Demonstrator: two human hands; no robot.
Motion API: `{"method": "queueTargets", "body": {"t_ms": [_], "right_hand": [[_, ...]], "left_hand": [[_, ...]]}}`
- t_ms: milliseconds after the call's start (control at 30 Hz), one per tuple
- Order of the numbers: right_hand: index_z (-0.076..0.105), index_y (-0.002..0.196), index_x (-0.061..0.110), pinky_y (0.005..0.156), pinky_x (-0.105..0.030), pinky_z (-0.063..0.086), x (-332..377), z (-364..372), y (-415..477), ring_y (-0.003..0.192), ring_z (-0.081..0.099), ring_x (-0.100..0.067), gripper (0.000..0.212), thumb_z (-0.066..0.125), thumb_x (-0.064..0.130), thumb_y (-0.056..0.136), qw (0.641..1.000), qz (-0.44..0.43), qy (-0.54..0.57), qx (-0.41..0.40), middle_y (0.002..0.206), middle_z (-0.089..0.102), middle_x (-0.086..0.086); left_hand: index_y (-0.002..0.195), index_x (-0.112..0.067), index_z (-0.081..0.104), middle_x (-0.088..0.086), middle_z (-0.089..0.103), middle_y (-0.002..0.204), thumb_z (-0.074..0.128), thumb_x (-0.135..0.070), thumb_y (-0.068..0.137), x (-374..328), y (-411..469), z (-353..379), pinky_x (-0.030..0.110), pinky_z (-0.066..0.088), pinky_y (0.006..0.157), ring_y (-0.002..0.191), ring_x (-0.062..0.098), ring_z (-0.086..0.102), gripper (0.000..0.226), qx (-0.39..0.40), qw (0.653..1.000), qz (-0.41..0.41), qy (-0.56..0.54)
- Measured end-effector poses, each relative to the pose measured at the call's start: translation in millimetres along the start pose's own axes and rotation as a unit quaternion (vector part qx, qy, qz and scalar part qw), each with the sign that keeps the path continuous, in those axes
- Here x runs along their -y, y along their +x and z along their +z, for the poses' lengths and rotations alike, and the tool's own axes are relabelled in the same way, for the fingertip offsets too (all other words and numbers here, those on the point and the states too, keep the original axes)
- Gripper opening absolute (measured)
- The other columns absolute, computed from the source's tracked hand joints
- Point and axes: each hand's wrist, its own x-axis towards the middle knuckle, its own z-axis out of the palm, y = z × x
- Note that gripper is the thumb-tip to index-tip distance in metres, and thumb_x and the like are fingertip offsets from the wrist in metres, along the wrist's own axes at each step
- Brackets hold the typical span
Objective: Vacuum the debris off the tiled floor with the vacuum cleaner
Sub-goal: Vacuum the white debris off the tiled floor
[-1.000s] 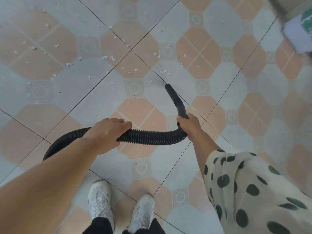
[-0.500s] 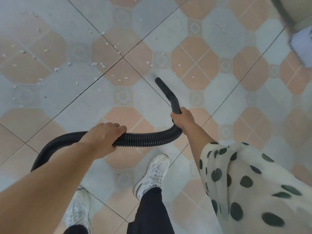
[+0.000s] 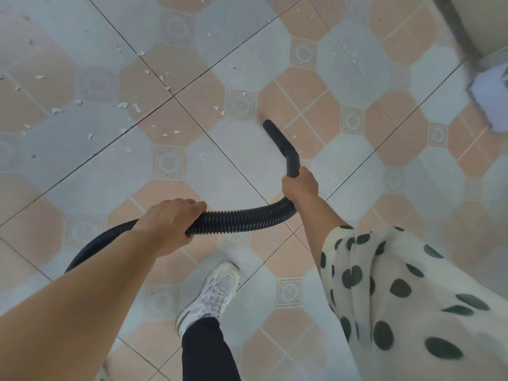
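Vacuum equipment in view consists of a black ribbed plastic vacuum hose (image 3: 242,220) and a rigid black bent nozzle (image 3: 283,145) at its far end. We hold the assembly with both hands.

Our left hand (image 3: 170,221) grips the hose from above, with the fingers (image 3: 192,206) curled over its top and closed around it. Behind this hand the hose curves down to the left and passes under our forearm. Our right hand (image 3: 300,185) grips the joint where the hose meets the nozzle, fingers wrapped fully around it. Between the two hands the hose forms a shallow arc.

The nozzle points forward and to the left. Its tip is over a peach section of the peach-and-grey octagon-patterned tiled floor (image 3: 242,59); we cannot tell whether the tip touches the tile. Small white debris chips (image 3: 136,107) lie scattered to the left of the tip, densest around the dark grout crossing. One chip lies just right of the nozzle.

A white mesh sneaker (image 3: 211,294) below a black trouser leg (image 3: 206,350) stands on the floor beneath the hose. A cream sleeve with dark green dots (image 3: 398,284) covers our right upper arm. A blurred pale box (image 3: 489,100) sits at the upper right edge.
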Motion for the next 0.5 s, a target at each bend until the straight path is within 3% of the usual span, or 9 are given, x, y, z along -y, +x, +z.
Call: {"method": "queueTargets", "body": {"t_ms": [67, 167, 367, 500], "right_hand": [[0.04, 0.141, 0.012, 0.054, -0.026, 0.038, 0, -2, 5, 0.089, 0.05, -0.021, 0.045, 0.048, 0.018, 0.097, 1.0, -0.009, -0.004, -0.001, 0.126, 0.056, -0.007], [0.042, 0.138, 0.012, 0.065, -0.03, 0.043, -9, -3, 7, 0.089, 0.051, -0.021, 0.041, 0.048, 0.021, 0.098, 1.0, -0.015, -0.002, -0.002, 0.119, 0.056, -0.006], [0.043, 0.138, 0.013, 0.08, -0.037, 0.054, -43, -4, -2, 0.101, 0.059, -0.026, 0.043, 0.048, 0.023, 0.097, 0.999, 0.025, 0.027, -0.017, 0.125, 0.058, -0.007], [0.041, 0.14, 0.013, 0.07, -0.035, 0.053, -57, -8, -1, 0.089, 0.056, -0.023, 0.045, 0.048, 0.022, 0.097, 0.995, 0.069, 0.044, -0.05, 0.121, 0.058, -0.008]], "left_hand": [[0.103, -0.021, 0.046, -0.007, 0.047, 0.086, 0.057, -0.021, 0.086, -3, 4, 2, 0.028, 0.038, 0.065, 0.084, 0.019, 0.053, 0.021, -0.001, 1.0, -0.005, 0.0], [0.104, -0.021, 0.046, -0.006, 0.048, 0.086, 0.057, -0.021, 0.086, -6, 8, 2, 0.028, 0.038, 0.064, 0.083, 0.019, 0.053, 0.021, 0.0, 1.0, -0.003, 0.003], [0.105, -0.022, 0.046, -0.009, 0.046, 0.086, 0.055, -0.022, 0.087, -20, 9, 8, 0.025, 0.033, 0.064, 0.081, 0.015, 0.048, 0.02, 0.006, 0.999, 0.026, 0.019], [0.106, -0.021, 0.045, -0.005, 0.053, 0.093, 0.054, -0.023, 0.087, -25, 13, 14, 0.027, 0.037, 0.065, 0.085, 0.017, 0.052, 0.021, 0.012, 0.999, 0.038, 0.02]]}}
